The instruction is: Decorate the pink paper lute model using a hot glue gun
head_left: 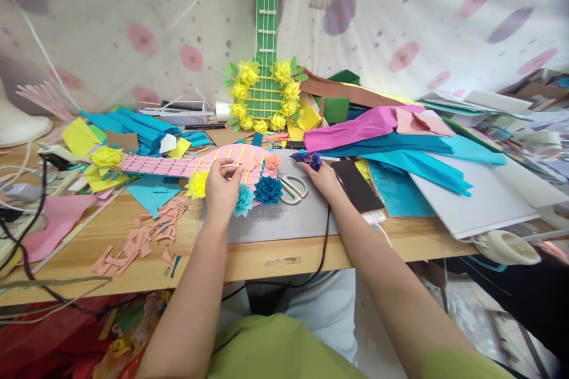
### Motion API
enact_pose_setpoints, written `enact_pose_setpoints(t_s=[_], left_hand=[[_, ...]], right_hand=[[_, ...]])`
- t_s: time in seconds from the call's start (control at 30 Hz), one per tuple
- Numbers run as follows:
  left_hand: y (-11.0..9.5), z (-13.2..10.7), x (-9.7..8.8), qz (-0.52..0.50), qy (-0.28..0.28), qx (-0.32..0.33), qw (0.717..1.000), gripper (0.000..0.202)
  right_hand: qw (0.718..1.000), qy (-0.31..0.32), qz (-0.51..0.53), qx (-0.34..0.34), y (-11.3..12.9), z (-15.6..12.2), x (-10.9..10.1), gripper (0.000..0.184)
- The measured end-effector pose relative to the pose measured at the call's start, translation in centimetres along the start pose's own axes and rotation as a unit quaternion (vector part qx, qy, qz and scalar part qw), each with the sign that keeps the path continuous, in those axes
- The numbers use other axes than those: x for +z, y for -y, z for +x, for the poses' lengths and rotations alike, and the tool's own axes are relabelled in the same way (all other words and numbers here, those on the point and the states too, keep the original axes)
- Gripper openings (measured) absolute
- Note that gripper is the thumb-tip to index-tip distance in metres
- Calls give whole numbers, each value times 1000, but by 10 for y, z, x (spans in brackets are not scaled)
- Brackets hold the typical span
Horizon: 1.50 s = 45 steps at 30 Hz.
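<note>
My left hand (223, 188) is closed in a pinch over the pink paper guitar (235, 153), with a small salmon paper piece (250, 164) at its fingertips. The guitar lies flat with its neck to the left. Around its body sit a yellow paper flower (198, 184), a light blue one (243, 200), a dark blue one (268, 190) and a salmon one (272, 163). My right hand (323, 180) is wrapped round a dark blue glue gun (307, 159), its nozzle pointing left. Scissors (293, 190) lie on the grey cutting mat (275, 228) between the hands.
A green paper guitar (267, 35) with yellow flowers stands upright at the back. Crepe paper (355, 127) and sheets are piled on the right. Salmon scraps (133, 246) litter the left front. The gun's black cord (326, 243) hangs over the table edge.
</note>
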<state>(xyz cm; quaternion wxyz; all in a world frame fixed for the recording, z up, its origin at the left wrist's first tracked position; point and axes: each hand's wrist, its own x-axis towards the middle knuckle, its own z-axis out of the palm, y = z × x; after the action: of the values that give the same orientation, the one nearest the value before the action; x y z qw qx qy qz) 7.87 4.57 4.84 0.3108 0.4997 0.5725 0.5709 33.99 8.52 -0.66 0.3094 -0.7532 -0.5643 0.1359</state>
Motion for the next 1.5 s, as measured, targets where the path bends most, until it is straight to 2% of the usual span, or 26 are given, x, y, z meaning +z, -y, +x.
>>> enact_pose_setpoints(t_s=[0.07, 0.27, 0.33, 0.4, 0.53, 0.67, 0.93, 1.23, 1.5], left_hand=[[1, 1, -2, 1, -1, 0, 1000, 27], [5, 1, -4, 3, 1, 2, 1000, 27], [5, 0, -4, 7, 4, 3, 1000, 27], [4, -1, -4, 9, 5, 2, 1000, 27], [-1, -1, -6, 12, 0, 2, 1000, 27], [-3, 1, -12, 26, -15, -1, 1000, 26], [-4, 2, -13, 33, -15, 3, 999, 25], [0, 5, -15, 30, -12, 4, 999, 25], [-2, 4, -16, 32, -15, -3, 999, 26]], right_hand=[[1000, -14, -19, -17, -1, -3, -1, 44], [978, -154, -103, -92, -2, -35, -10, 42], [973, -147, -99, -147, 7, -44, -9, 39], [968, -108, -87, -211, 20, -46, -3, 36], [942, -58, -97, -315, 47, -31, 11, 36], [914, -40, -138, -379, 64, -14, 17, 39], [880, -1, -195, -433, 80, -6, 18, 39], [889, 5, -193, -416, 80, -6, 15, 43], [877, 17, -187, -443, 76, -2, 7, 45]])
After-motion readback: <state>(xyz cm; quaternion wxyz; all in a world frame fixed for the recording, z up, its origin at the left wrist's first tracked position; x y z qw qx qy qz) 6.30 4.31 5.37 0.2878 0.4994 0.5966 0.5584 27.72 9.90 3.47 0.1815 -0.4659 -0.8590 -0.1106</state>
